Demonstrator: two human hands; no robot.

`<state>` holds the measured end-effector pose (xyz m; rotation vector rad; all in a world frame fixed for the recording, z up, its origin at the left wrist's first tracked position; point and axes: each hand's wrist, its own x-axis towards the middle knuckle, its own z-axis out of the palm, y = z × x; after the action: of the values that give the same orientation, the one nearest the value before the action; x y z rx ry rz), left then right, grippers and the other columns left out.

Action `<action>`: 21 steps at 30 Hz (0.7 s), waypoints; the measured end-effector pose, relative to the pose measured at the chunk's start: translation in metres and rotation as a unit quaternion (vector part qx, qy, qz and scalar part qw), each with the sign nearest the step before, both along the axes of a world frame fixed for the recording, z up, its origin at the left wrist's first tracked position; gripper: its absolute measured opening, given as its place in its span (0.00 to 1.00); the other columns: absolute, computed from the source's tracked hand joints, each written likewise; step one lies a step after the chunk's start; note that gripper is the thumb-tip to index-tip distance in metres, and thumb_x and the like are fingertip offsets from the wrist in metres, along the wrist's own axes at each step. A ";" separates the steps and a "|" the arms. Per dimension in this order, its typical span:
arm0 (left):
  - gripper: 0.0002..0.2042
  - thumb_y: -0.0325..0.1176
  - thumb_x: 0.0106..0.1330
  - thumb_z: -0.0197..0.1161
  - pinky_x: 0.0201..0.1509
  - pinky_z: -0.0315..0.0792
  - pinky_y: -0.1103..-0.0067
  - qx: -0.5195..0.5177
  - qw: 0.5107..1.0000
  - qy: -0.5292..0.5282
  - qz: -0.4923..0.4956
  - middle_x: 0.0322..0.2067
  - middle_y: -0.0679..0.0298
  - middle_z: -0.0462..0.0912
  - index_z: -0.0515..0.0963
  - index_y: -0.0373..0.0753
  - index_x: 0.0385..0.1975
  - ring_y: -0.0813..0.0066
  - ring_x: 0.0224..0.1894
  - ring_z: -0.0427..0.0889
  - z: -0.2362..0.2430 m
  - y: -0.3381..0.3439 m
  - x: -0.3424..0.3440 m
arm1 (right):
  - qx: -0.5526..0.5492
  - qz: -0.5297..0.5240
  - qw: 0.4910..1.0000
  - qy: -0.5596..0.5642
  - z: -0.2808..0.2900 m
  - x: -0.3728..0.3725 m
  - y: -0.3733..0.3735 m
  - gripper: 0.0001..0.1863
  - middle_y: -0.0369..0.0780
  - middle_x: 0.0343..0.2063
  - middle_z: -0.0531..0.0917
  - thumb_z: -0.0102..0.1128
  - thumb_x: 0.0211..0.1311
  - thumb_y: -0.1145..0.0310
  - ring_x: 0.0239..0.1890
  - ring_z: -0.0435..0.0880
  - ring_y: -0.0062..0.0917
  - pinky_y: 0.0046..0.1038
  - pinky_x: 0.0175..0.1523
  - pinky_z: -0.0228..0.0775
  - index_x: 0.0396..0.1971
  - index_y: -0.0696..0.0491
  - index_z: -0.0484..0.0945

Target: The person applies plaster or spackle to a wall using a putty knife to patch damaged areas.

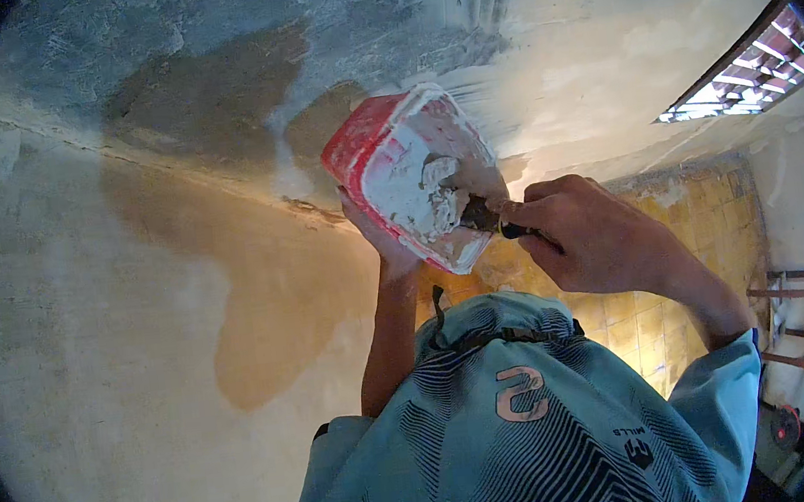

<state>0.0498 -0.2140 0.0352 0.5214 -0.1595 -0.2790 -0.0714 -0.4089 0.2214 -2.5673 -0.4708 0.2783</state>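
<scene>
My left hand [379, 234] grips the side of a red plastic tub [360, 143], which is tilted and smeared with white paste [439, 183]. In my right hand [588, 231] is the dark handle of a putty knife [478, 212]; its blade is down in the paste, near the tub's right side. Much of my left hand's fingers is hidden behind the tub.
Patchy plastered wall [203, 37] fills the upper view, meeting a pale surface [92, 381] along a crack on the left. At right are a barred opening [736, 69], yellow tiles [644, 319], a wooden step frame [786, 358] and a small red object [785, 423].
</scene>
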 end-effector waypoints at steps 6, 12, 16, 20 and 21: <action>0.43 0.73 0.68 0.38 0.69 0.67 0.58 0.158 0.975 -0.115 0.101 0.64 0.55 0.69 0.62 0.41 0.69 0.54 0.66 0.70 0.011 -0.002 -0.005 | 0.025 -0.046 0.998 0.020 0.008 -0.018 0.002 0.18 0.52 0.30 0.79 0.52 0.59 0.75 0.39 0.81 0.52 0.51 0.47 0.74 0.49 0.61 0.73; 0.44 0.74 0.66 0.39 0.69 0.66 0.57 0.205 0.952 -0.166 0.158 0.65 0.55 0.68 0.61 0.40 0.70 0.53 0.66 0.69 0.023 -0.007 -0.011 | 0.023 -0.080 0.997 0.006 0.017 -0.027 0.000 0.21 0.51 0.31 0.78 0.53 0.59 0.73 0.40 0.79 0.50 0.49 0.49 0.73 0.54 0.58 0.73; 0.45 0.74 0.65 0.39 0.70 0.65 0.57 0.141 0.973 -0.128 0.127 0.66 0.54 0.67 0.60 0.40 0.70 0.52 0.66 0.69 0.027 -0.008 -0.014 | 0.045 -0.070 0.996 0.033 0.025 -0.024 0.000 0.21 0.51 0.30 0.78 0.54 0.59 0.73 0.37 0.79 0.50 0.48 0.48 0.72 0.53 0.58 0.74; 0.46 0.75 0.65 0.40 0.70 0.65 0.57 0.072 0.989 -0.088 0.096 0.66 0.54 0.67 0.60 0.40 0.70 0.52 0.67 0.68 0.028 -0.010 -0.016 | 0.053 -0.090 0.994 0.028 0.027 -0.023 0.004 0.23 0.52 0.29 0.78 0.54 0.58 0.74 0.35 0.80 0.49 0.47 0.45 0.73 0.56 0.61 0.74; 0.46 0.75 0.64 0.40 0.70 0.65 0.57 0.055 0.992 -0.079 0.087 0.66 0.54 0.67 0.60 0.40 0.70 0.52 0.67 0.68 0.029 -0.011 -0.016 | 0.063 -0.102 0.992 0.027 0.026 -0.022 0.004 0.24 0.52 0.30 0.78 0.55 0.58 0.75 0.35 0.81 0.49 0.47 0.44 0.74 0.57 0.62 0.74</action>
<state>0.0338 -0.2253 0.0645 0.6633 -0.2511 -0.0765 -0.0939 -0.4044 0.2470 -2.4535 -0.1965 0.2361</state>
